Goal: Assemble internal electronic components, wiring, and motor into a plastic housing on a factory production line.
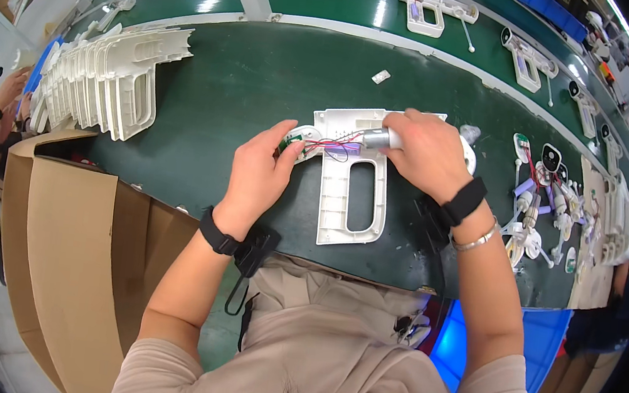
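A white plastic housing half [332,198] with a looped handle lies on the green bench in front of me. My left hand [259,171] is at its left end, thumb and fingers closed on a small green circuit board [292,141] in a white round piece. Red and dark wires [328,144] run from the board across the housing, over a purple battery cell [343,152]. My right hand [428,153] grips a silver motor [376,138] with a white end above the housing's upper part. The palm hides some of the housing's right end.
A row of stacked white housing shells [102,83] stands at the left. Loose motors, batteries and wired boards [539,195] lie at the right. A small white piece [380,77] is farther back. Beyond the bench rail, assembled units [428,11] sit on a green line. An open cardboard box [76,247] stands lower left.
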The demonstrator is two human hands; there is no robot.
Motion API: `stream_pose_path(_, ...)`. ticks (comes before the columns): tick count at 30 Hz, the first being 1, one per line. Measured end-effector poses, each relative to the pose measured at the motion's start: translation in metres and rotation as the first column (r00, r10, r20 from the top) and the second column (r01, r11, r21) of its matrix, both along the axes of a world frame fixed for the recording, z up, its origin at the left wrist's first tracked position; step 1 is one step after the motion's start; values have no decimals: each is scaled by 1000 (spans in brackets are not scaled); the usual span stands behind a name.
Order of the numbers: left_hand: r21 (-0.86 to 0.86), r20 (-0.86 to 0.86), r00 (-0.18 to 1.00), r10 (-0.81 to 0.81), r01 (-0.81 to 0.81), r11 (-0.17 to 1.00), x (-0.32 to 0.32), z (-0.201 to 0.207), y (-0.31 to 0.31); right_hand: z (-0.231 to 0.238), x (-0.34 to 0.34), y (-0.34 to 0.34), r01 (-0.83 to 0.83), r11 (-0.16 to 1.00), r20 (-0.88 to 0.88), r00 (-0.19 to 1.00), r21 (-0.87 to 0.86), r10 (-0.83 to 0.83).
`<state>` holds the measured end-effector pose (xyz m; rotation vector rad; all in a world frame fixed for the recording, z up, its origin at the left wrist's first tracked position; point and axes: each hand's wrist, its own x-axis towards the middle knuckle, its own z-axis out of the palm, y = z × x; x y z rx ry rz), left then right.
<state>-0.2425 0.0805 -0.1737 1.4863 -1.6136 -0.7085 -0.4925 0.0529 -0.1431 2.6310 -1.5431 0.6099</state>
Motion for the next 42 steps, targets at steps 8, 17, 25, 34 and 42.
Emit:
stream_pose_path(8,-527,596,764,246,141,838,-22,14,-19,-14,-1,3,102,977,99,988,185,-121)
stream_pose_path(17,-207,725,687,51,147,967,-31,5,-27,-35,-4,13,65,997,167,983,41,-71)
stream_pose_path(25,-188,781,623,49,159,969,-39,5,-27,-39,-3,17,78,997,171,982,-2,-76)
stream_pose_path(34,-88,621,769,-149,257,962,-17,4,-36,-37,-2,16,85,995,185,979,46,-92)
stream_pose_path(42,-314,825,563,-40,516,797,-50,28,-19,-39,-3,15,79,997,199,977,14,-80)
